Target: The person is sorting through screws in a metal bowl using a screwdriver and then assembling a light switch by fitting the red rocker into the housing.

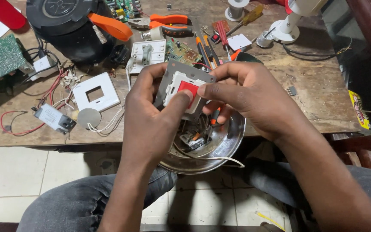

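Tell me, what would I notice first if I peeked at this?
Both hands, the left hand and right hand, hold a grey switch plate with a red square button in the middle. Under it sits a shiny metal bowl of small parts, and orange-handled pliers lie at the table's far side.

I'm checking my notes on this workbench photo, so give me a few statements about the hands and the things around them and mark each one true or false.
1. Both hands hold a grey switch module with a red button. True.
2. The left hand is resting flat on the table. False: it grips the module's left side, thumb by the red button.
3. A metal bowl sits below the hands with small parts and wires inside. True.
4. The white cover plate is stacked inside the bowl. False: it lies on the wooden table, left of the hands.
5. The right hand holds the orange-handled pliers. False: they lie untouched at the back of the table.
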